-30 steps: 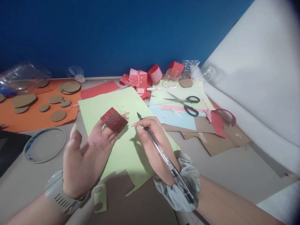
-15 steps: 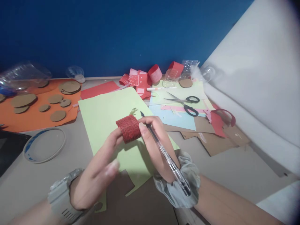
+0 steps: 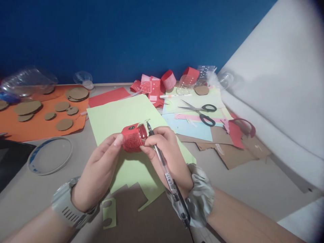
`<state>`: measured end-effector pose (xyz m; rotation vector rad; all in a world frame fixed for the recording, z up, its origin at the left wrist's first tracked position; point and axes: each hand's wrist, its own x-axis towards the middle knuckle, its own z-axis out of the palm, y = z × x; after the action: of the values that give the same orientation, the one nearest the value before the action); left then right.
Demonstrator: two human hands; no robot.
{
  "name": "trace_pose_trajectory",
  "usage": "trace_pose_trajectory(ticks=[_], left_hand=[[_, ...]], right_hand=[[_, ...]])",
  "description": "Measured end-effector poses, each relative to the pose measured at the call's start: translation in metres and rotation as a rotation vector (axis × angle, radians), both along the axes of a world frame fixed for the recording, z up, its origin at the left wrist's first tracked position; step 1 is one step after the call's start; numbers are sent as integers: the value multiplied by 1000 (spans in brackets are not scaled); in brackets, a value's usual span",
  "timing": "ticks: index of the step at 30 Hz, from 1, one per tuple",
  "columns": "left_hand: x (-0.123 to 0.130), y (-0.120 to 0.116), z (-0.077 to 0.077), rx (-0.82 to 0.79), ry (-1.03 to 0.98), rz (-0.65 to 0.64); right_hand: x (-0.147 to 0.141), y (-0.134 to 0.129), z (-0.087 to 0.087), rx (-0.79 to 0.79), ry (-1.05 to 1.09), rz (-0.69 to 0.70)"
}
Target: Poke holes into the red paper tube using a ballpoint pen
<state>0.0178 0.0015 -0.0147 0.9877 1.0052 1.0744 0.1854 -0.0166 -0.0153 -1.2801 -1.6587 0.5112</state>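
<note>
Between my two hands is a short hollow red tube (image 3: 131,142), its side covered in fine dark lines and bearing a black round spot like an eye. My left hand (image 3: 100,165) pinches the left end with thumb and fingers. In my right hand (image 3: 168,153) lies a clear-barrelled pen (image 3: 170,182), its black tip pointing up and away. The same hand's thumb and fingertips also touch the tube's open right rim. A small greenish pointed piece (image 3: 145,121) shows just behind the tube; what it is I cannot tell. Under both hands lies a light green sheet (image 3: 111,116).
Scissors (image 3: 199,109) lie on coloured paper to the right, beside cardboard pieces (image 3: 235,157). Left are cardboard discs (image 3: 64,125) on orange paper (image 3: 81,123) and a tape-like ring (image 3: 68,158). Red paper rings (image 3: 169,79) and a plastic bottle (image 3: 29,81) stand along the back.
The red tube has been turned, so the black spot and open right end now show. My left fingers have come out from the tube's end and pinch it from outside.
</note>
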Motion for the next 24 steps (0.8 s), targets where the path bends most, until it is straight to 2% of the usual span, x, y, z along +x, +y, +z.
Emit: trace_pose_trajectory(ticks=[3, 10, 15, 18, 24], left_hand=[[0, 0, 0, -75, -96, 6], [4, -6, 5, -64, -113, -14], [2, -4, 6, -33, -7, -145], [0, -3, 3, -34, -10, -212], [2, -7, 2, 96, 19, -98]], right_hand=[[0, -1, 1, 4, 13, 5], [1, -3, 3, -1, 98, -23], [-1, -2, 3, -17, 99, -31], [-1, -2, 4, -16, 111, -41], [0, -5, 9, -81, 179, -39]])
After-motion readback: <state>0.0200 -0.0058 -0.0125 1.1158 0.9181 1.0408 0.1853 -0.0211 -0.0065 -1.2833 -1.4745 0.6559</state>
